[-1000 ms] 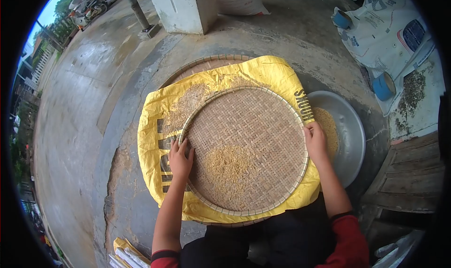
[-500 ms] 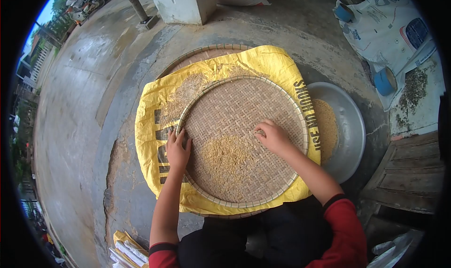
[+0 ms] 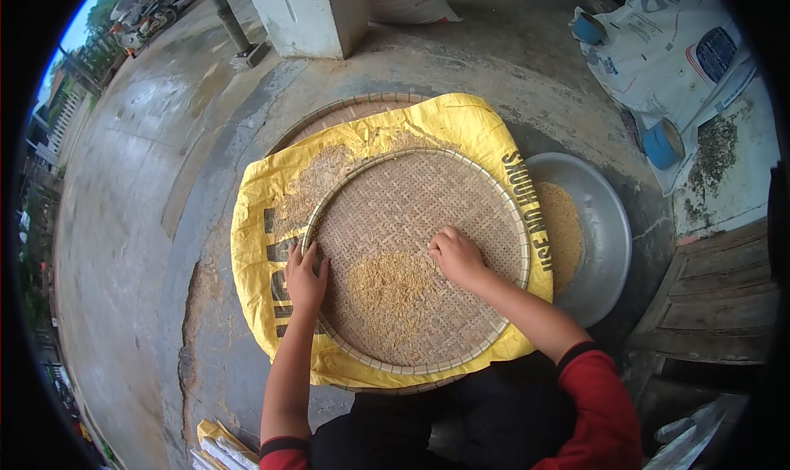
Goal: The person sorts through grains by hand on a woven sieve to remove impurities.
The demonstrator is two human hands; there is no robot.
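Observation:
A round woven bamboo winnowing tray lies tilted slightly toward me on a yellow sack. A pile of unhusked rice grain is spread over its lower middle. My left hand grips the tray's left rim, thumb on the inner side and fingers over the edge. My right hand is above the weave at the upper right of the grain, fingertips pinched together. Whatever lies between those fingertips is too small to make out.
The yellow sack, with husks scattered on it, covers another woven tray. A metal basin holding grain stands at the right. Blue cups and white sacks are farther right. A white pillar rises ahead.
My right hand has moved slightly left and down toward the grain, fingertips still pinched. My left hand stays at the rim. The whole view has shifted a little.

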